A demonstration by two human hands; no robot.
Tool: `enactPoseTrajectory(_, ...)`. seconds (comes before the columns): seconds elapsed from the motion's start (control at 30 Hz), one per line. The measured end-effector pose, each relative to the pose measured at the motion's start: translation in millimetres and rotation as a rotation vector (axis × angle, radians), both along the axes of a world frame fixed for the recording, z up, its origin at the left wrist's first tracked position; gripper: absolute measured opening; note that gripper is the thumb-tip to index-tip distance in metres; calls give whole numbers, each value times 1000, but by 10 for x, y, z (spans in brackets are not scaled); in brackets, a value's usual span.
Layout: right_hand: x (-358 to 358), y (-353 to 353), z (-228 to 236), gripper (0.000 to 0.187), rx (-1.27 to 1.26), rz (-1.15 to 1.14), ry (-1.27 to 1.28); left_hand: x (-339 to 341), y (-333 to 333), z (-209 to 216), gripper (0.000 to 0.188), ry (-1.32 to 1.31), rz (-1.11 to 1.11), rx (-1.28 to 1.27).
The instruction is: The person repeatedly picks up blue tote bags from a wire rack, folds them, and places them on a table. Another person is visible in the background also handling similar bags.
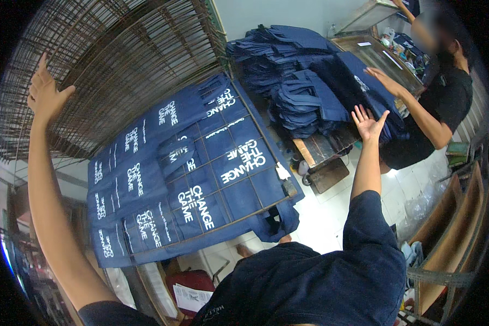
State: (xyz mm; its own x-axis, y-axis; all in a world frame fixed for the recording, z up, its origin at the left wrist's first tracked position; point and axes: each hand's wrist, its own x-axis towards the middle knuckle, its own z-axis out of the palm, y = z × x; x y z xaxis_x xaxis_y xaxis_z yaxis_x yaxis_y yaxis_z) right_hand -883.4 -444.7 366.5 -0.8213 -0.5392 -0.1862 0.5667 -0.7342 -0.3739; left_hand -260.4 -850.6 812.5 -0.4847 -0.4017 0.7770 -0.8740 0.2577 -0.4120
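My left hand (49,92) is raised high at the far left, fingers spread, in front of the stacked wire drying racks (146,43). Whether it touches a wire there I cannot tell. My right hand (370,124) is stretched out to the right with its palm showing and fingers apart, holding nothing. It is nearest to a pile of navy fabric bags (315,98). Between my arms, navy fabric bags with white print (201,179) lie spread over a lower wire rack, one of them partly folded. Handles of one bag (277,220) hang over the rack's near corner.
At right, a co-worker in black (445,103) stands beside the bag pile, one hand (386,81) held over it. A wooden table (331,146) carries the pile. Wooden shelving (451,228) stands at lower right. A red chair with papers (187,293) sits below the rack.
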Motion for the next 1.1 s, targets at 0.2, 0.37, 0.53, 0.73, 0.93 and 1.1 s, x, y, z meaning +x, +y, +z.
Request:
enactPoseTrajectory(0.2,-994,-44,-698,28,224,-306,-195,2,-6,31,102,-122,-100,-61)
enactPoseTrajectory(0.37,-1583,793,-484,33,546,-365,197,-393,645,-116,117,3,30,152)
enactPoseTrajectory(0.53,-1120,662,589,47,693,-489,532,-188,729,-19,110,-62,-100,169)
enactPoseTrajectory(0.73,620,575,2491,29,901,-224,966,507,541,133,113,8,31,298)
enactPoseTrajectory(0.93,3275,-47,3105,57,840,144,1189,1826,112,141,116,154,263,390)
enactPoseTrajectory(1.1,5385,-696,3249,65,920,524,1605,2635,89,38,116,152,290,403)
